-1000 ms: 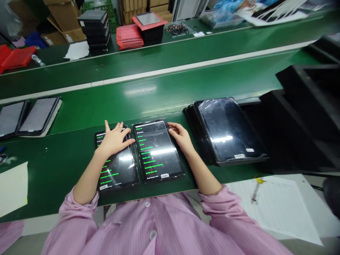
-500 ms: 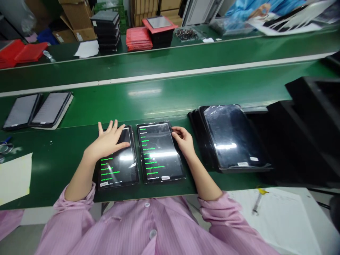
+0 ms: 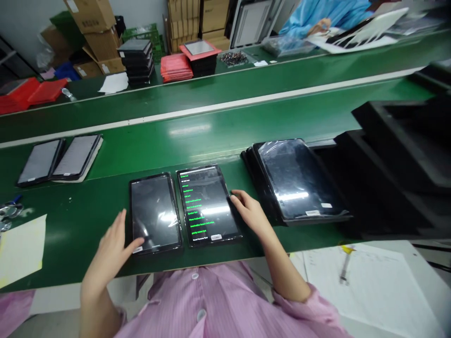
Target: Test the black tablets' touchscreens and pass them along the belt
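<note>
Two tablets lie side by side in front of me. The left tablet (image 3: 157,211) has a plain dark grey screen. On the right tablet (image 3: 209,206), a black screen shows a list of mostly green text lines. My left hand (image 3: 111,249) is open, its fingers stretched beside the left tablet and its thumb at that tablet's lower left corner. Beside the right tablet's right edge is my right hand (image 3: 248,209), loosely curled with thumb and fingers apart, holding nothing. Whether its fingertips touch the edge I cannot tell.
Film-covered tablets (image 3: 289,183) are stacked to the right, beside black trays (image 3: 387,159). Two more tablets (image 3: 75,155) lie at the left, above a yellowish sheet (image 3: 24,249). Across the green bench (image 3: 141,141), a person in blue sleeves (image 3: 331,19) works. Red pouches (image 3: 176,68) lie there too.
My left hand has moved off the left tablet's screen, down and leftward. That screen has gone from the green text list to plain grey. My right hand sits slightly lower along the right tablet's edge.
</note>
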`<state>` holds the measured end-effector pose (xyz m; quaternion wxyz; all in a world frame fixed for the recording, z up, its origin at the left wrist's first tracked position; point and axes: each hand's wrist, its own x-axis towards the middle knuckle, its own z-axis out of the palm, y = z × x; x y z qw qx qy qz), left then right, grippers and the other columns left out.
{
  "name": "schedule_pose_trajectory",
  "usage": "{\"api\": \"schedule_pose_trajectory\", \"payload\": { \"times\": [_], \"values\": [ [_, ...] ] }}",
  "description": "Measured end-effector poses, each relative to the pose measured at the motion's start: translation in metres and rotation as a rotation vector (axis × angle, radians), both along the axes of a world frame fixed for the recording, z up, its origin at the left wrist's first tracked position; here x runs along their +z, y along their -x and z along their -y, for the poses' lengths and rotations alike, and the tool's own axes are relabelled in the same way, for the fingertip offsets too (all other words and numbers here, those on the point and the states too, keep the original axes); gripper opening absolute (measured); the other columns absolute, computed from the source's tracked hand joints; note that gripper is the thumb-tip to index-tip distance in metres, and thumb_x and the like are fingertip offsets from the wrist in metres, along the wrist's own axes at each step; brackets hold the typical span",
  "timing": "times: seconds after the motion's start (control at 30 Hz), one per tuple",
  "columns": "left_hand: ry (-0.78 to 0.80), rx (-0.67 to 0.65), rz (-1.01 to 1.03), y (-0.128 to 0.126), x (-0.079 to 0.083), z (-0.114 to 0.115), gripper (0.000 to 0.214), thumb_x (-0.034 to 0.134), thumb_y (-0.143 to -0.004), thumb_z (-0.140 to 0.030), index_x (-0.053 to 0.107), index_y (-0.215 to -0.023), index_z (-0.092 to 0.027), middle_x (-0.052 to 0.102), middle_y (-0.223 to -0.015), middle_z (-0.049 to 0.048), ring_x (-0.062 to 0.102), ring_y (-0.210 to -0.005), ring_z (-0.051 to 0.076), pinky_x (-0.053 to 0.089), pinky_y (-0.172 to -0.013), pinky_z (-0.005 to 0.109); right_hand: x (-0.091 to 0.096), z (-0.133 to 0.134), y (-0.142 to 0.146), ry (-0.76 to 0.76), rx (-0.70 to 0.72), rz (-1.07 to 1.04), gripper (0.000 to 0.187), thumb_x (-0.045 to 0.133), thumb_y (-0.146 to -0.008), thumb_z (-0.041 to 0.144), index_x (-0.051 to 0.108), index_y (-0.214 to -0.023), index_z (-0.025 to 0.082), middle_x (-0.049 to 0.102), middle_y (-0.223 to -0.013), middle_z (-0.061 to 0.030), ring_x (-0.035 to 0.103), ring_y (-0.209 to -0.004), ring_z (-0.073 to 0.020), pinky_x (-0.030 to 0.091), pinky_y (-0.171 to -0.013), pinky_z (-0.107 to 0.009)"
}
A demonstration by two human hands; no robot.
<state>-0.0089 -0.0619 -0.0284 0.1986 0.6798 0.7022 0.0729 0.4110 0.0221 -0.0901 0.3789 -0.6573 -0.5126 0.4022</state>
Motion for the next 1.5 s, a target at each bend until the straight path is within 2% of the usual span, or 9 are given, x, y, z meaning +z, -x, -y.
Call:
{"api": "schedule_pose_trajectory", "payload": {
  "times": [0.17, 0.33, 0.57, 0.8, 0.97, 1.1, 1.23, 1.4, 1.5],
  "values": [
    [0.063, 0.096, 0.460, 0.002, -0.054, 0.046, 0.135, 0.082, -0.066, -0.049, -0.014, -0.157, -0.021, 0.015, -0.160, 0.0252, 0.019, -0.150, 0.042, 0.024, -0.117, 0.061, 0.013, 0.010, 0.004, 0.199, -0.016, -0.413, 0.047, 0.070, -0.074, 0.056, 0.068, -0.105, 0.021, 0.061, -0.076, -0.0010, 0.051, -0.057, -0.0130, 0.040, -0.048, -0.025],
    [0.102, 0.182, 0.480, -0.021, -0.054, 0.050, 0.147, 0.088, -0.056, -0.029, -0.021, -0.154, -0.034, 0.004, -0.161, 0.0185, 0.006, -0.152, 0.041, 0.019, -0.119, 0.062, 0.021, -0.005, 0.013, 0.306, 0.052, -0.640, 0.041, 0.074, -0.071, 0.057, 0.060, -0.080, 0.020, 0.036, -0.057, 0.0079, 0.026, -0.045, -0.0064, 0.020, -0.040, -0.021],
    [-0.072, 0.217, 0.471, -0.031, -0.058, 0.045, 0.126, 0.079, -0.069, -0.027, -0.012, -0.156, -0.032, 0.017, -0.159, 0.0162, 0.023, -0.149, 0.036, 0.025, -0.119, 0.057, 0.032, 0.007, 0.032, 0.182, 0.026, -0.501, 0.044, 0.078, -0.069, 0.055, 0.051, -0.087, 0.025, 0.060, -0.078, 0.0030, 0.059, -0.068, -0.0153, 0.049, -0.058, -0.025],
    [-0.118, 0.201, 0.434, -0.045, -0.064, 0.031, 0.129, 0.084, -0.064, -0.028, -0.006, -0.156, -0.031, 0.026, -0.155, 0.0162, 0.033, -0.144, 0.036, 0.031, -0.116, 0.057, 0.046, 0.025, 0.024, 0.197, -0.065, -0.587, 0.036, 0.065, -0.081, 0.054, 0.056, -0.102, 0.027, 0.070, -0.089, -0.0039, 0.069, -0.072, -0.0240, 0.054, -0.062, -0.035],
    [-0.179, 0.045, 0.456, -0.068, -0.069, -0.009, 0.128, 0.084, -0.067, -0.030, -0.008, -0.155, -0.023, 0.031, -0.152, 0.0226, 0.038, -0.142, 0.035, 0.032, -0.116, 0.056, 0.048, 0.006, 0.066, 0.130, 0.035, -0.603, 0.048, 0.061, -0.082, 0.060, 0.056, -0.116, 0.027, 0.070, -0.095, -0.0055, 0.069, -0.085, -0.0281, 0.055, -0.070, -0.038],
    [-0.189, -0.004, 0.612, -0.077, -0.066, -0.026, 0.140, 0.085, -0.068, -0.033, -0.028, -0.151, -0.024, 0.037, -0.151, 0.0230, 0.045, -0.139, 0.030, 0.032, -0.116, 0.051, 0.054, -0.009, 0.093, -0.157, 0.016, -0.278, 0.056, 0.058, -0.083, 0.058, 0.053, -0.129, 0.026, 0.061, -0.117, -0.0109, 0.058, -0.111, -0.0314, 0.050, -0.092, -0.046],
    [-0.058, 0.049, 0.675, -0.065, -0.061, -0.014, 0.133, 0.082, -0.071, -0.033, -0.024, -0.151, -0.034, 0.034, -0.157, 0.0176, 0.046, -0.139, 0.029, 0.037, -0.114, 0.049, 0.060, 0.016, 0.071, -0.401, -0.181, 0.199, 0.051, 0.055, -0.088, 0.049, 0.053, -0.132, 0.023, 0.053, -0.122, -0.0162, 0.049, -0.118, -0.0347, 0.038, -0.103, -0.054],
    [-0.010, 0.102, 0.577, -0.059, -0.062, -0.012, 0.108, 0.071, -0.080, -0.030, -0.005, -0.156, -0.028, 0.051, -0.144, 0.0157, 0.051, -0.135, 0.029, 0.039, -0.112, 0.048, 0.042, 0.071, 0.045, 0.185, 0.375, 0.124, 0.023, 0.053, -0.090, 0.045, 0.057, -0.080, 0.024, 0.061, -0.069, -0.0028, 0.057, -0.064, -0.0214, 0.046, -0.067, -0.037],
    [-0.003, 0.076, 0.570, -0.065, -0.061, -0.026, 0.119, 0.077, -0.070, -0.020, -0.005, -0.156, -0.032, 0.055, -0.139, 0.0115, 0.058, -0.127, 0.030, 0.044, -0.107, 0.048, 0.021, 0.084, 0.052, 0.426, 0.576, -0.188, 0.027, 0.060, -0.086, 0.049, 0.062, -0.088, 0.022, 0.065, -0.070, -0.0025, 0.061, -0.063, -0.0203, 0.047, -0.062, -0.034]
  ]
}}
